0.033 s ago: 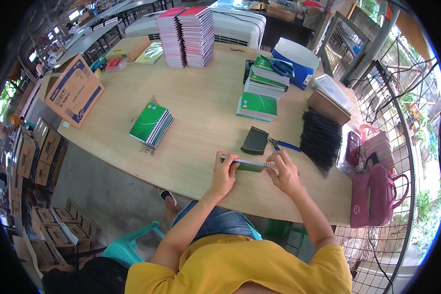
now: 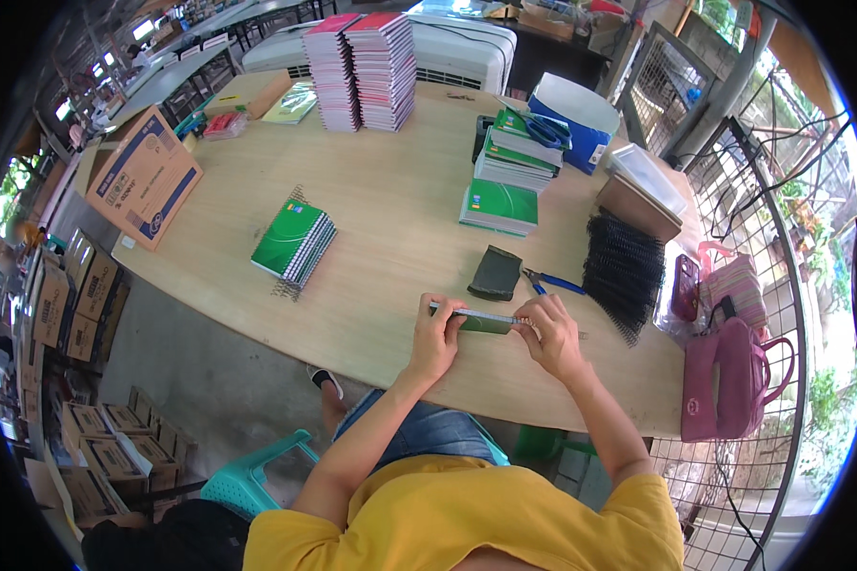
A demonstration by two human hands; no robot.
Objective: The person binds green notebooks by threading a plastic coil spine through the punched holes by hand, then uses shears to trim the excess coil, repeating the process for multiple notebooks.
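Observation:
Near the table's front edge, my left hand is closed on the left end of a green notebook, held up on its edge with the bound side uppermost. At its right end my right hand pinches the spiral wire along that edge; the fingertips partly hide the wire. Just beyond the notebook lie a dark grey block-like pad and blue-handled pliers. Farther left, a stack of spiral-bound green notebooks rests on some loose wire coils.
Black spiral wires lie in a heap at the right, beside a maroon bag. Green-covered books are stacked behind, with scissors on top. Tall piles of red notebooks stand at the back; a cardboard box sits left.
My right hand's fingers have shifted very slightly at the wire end. My left hand and the notebook have stayed in place.

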